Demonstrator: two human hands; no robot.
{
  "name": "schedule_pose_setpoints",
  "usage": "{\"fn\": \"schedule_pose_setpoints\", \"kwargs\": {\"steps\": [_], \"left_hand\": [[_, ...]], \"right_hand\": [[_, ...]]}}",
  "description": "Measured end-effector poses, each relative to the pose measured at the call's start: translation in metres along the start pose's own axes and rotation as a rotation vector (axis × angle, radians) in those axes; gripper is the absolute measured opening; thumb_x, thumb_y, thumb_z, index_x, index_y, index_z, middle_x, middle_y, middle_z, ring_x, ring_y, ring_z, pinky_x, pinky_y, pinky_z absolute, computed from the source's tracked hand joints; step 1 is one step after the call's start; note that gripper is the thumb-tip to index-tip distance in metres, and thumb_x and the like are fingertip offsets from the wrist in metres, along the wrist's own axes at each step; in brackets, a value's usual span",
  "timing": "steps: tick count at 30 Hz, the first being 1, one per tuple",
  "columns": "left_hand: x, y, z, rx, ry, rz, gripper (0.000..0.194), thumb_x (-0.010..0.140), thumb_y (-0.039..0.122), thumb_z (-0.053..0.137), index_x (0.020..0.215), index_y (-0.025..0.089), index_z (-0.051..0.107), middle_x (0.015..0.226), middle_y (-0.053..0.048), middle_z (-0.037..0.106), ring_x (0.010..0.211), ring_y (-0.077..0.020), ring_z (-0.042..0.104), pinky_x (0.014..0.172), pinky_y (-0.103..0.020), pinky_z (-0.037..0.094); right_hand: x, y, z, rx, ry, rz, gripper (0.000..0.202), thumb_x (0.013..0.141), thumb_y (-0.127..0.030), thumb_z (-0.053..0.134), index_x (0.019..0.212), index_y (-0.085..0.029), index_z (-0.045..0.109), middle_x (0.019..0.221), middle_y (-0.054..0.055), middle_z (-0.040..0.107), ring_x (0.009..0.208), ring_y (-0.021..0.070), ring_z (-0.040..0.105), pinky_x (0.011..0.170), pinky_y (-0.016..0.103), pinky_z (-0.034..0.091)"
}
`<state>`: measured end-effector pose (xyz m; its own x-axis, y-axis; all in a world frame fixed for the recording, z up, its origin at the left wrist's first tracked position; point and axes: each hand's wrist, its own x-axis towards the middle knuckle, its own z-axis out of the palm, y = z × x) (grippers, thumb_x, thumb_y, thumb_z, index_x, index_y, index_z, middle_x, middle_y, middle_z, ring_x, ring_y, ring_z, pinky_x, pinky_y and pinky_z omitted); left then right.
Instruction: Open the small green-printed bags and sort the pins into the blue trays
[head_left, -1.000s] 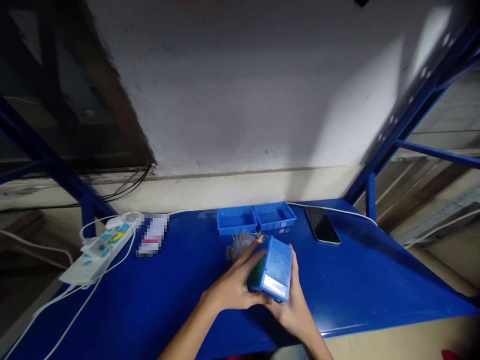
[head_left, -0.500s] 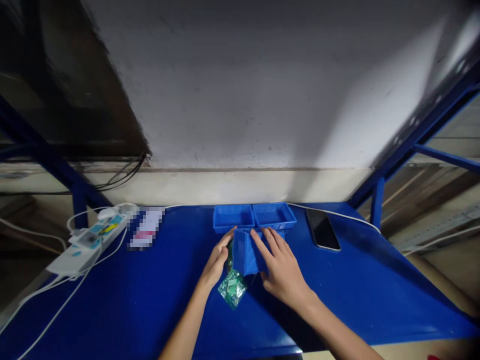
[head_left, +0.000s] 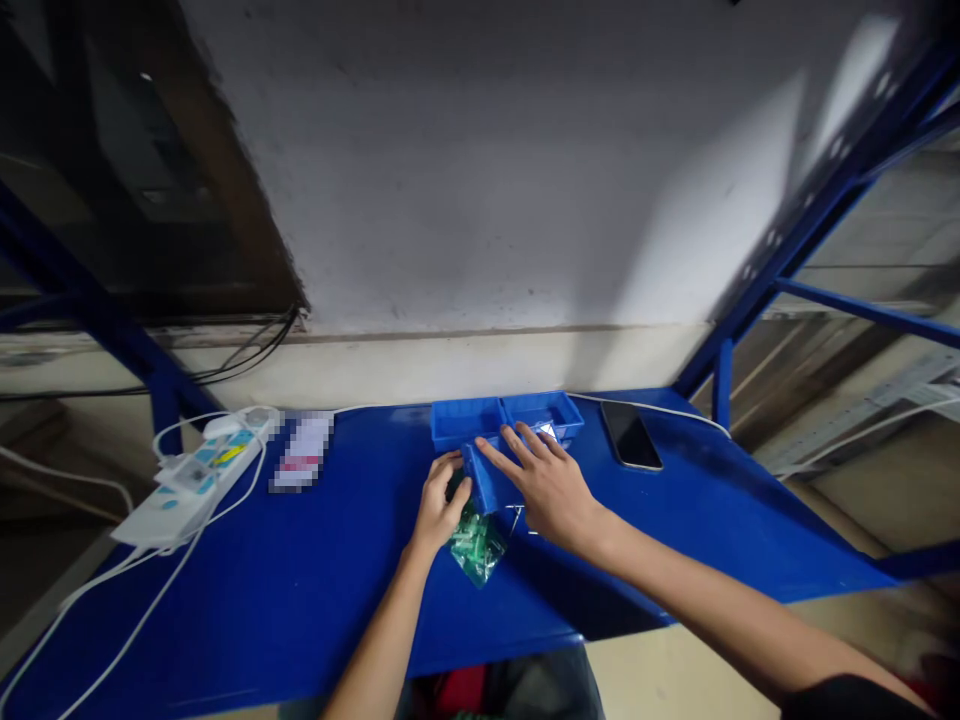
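Note:
Tilted in front of two other bins is a blue bin [head_left: 487, 485]. My right hand [head_left: 551, 485] lies over its top and right side, fingers spread and gripping it. Left of the bin, my left hand [head_left: 441, 505] has its fingers curled at the upper end of a green plastic bag [head_left: 478, 548], which lies below the bin with small pieces inside. A few thin metal pieces [head_left: 516, 515] show between the bag and my right hand. Two blue bins, the left one [head_left: 466, 420] and the right one [head_left: 541, 408], stand side by side at the back.
On the blue table [head_left: 300, 600], a black phone [head_left: 631, 436] lies at the right. A white power strip [head_left: 187, 485] with cables and a blurred paper [head_left: 304, 450] are at the left. White cables run along the wall.
The held bin has tilted further, and thin metal pieces now show beneath it. More of the green bag is visible. The view has shifted, bringing the table's front edge and a lap into sight.

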<state>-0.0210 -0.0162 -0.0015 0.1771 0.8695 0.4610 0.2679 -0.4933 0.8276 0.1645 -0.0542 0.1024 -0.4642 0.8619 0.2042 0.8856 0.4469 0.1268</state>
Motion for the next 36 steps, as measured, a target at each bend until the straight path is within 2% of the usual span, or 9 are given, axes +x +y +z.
{"fn": "schedule_pose_setpoints", "kwargs": {"steps": [7,11,15,18,20,24,28,32,36], "left_hand": [[0.006,0.014,0.007,-0.362,-0.035,-0.181,0.061,0.082,0.045,0.056,0.133,0.016,0.039,0.13,-0.014,0.051,0.12,-0.0276,0.049,0.1,-0.04,0.04],[0.013,0.025,-0.005,-0.413,-0.117,-0.218,0.061,0.079,0.041,0.061,0.13,0.016,0.04,0.119,-0.014,0.06,0.102,-0.0259,0.062,0.086,-0.037,0.051],[0.014,0.025,-0.042,-0.189,-0.053,-0.12,0.07,0.071,0.037,0.068,0.131,0.016,0.036,0.117,-0.014,0.059,0.084,-0.0217,0.066,0.073,-0.034,0.056],[0.013,0.016,-0.087,0.135,0.08,-0.031,0.072,0.069,0.033,0.069,0.131,0.018,0.034,0.117,-0.013,0.056,0.09,-0.0233,0.064,0.074,-0.036,0.057],[0.016,0.003,-0.119,0.362,0.116,0.051,0.06,0.072,0.027,0.065,0.126,0.02,0.038,0.124,-0.013,0.051,0.106,-0.0264,0.058,0.08,-0.038,0.055],[0.032,-0.034,-0.169,0.705,-0.009,0.206,0.03,0.073,0.013,0.052,0.102,0.019,0.049,0.132,-0.012,0.039,0.131,-0.0304,0.034,0.105,-0.051,0.035],[0.046,-0.069,-0.186,0.834,-0.17,0.191,0.03,0.068,0.005,0.045,0.094,0.018,0.051,0.137,-0.011,0.031,0.137,-0.0302,0.022,0.107,-0.048,0.032],[0.059,-0.086,-0.193,0.872,-0.298,0.211,0.027,0.065,0.003,0.039,0.08,0.018,0.055,0.143,-0.009,0.027,0.137,-0.0302,0.02,0.107,-0.047,0.032],[0.064,-0.079,-0.185,0.879,-0.15,0.124,0.032,0.073,0.008,0.038,0.091,0.019,0.062,0.131,-0.011,0.045,0.125,-0.0275,0.042,0.102,-0.045,0.038]], "right_hand": [[0.011,-0.014,-0.015,-0.152,-0.014,0.118,0.102,0.065,-0.013,0.07,0.146,-0.03,0.011,0.144,0.012,0.034,0.128,0.0364,0.033,0.094,0.053,0.039],[0.007,-0.021,-0.017,-0.148,0.061,0.184,0.099,0.068,-0.021,0.072,0.145,-0.034,0.012,0.145,0.009,0.033,0.124,0.04,0.036,0.093,0.052,0.04],[-0.012,-0.029,-0.011,-0.018,0.241,0.237,0.086,0.078,-0.034,0.065,0.145,-0.031,0.011,0.148,0.011,0.023,0.134,0.0357,0.023,0.1,0.051,0.034],[-0.041,-0.036,0.013,0.105,0.373,0.426,0.071,0.086,-0.04,0.051,0.145,-0.024,0.014,0.146,0.015,0.022,0.136,0.0315,0.019,0.103,0.049,0.032],[-0.064,-0.04,0.037,0.159,0.37,0.514,0.071,0.087,-0.046,0.048,0.145,-0.022,0.017,0.143,0.016,0.026,0.135,0.032,0.021,0.102,0.05,0.033],[-0.1,-0.043,0.081,0.167,0.235,0.566,0.08,0.08,-0.063,0.047,0.144,-0.022,0.021,0.147,0.017,0.02,0.136,0.0372,0.015,0.1,0.056,0.032],[-0.107,-0.035,0.1,0.174,0.087,0.524,0.084,0.076,-0.071,0.044,0.143,-0.025,0.026,0.149,0.015,0.02,0.138,0.0371,0.008,0.104,0.058,0.026],[-0.093,-0.024,0.105,0.22,0.028,0.459,0.08,0.08,-0.067,0.041,0.144,-0.022,0.024,0.148,0.015,0.024,0.139,0.0334,0.011,0.104,0.053,0.03],[-0.081,-0.021,0.106,0.208,0.052,0.473,0.075,0.084,-0.063,0.04,0.143,-0.02,0.025,0.146,0.015,0.029,0.138,0.0316,0.014,0.104,0.051,0.031]]}}
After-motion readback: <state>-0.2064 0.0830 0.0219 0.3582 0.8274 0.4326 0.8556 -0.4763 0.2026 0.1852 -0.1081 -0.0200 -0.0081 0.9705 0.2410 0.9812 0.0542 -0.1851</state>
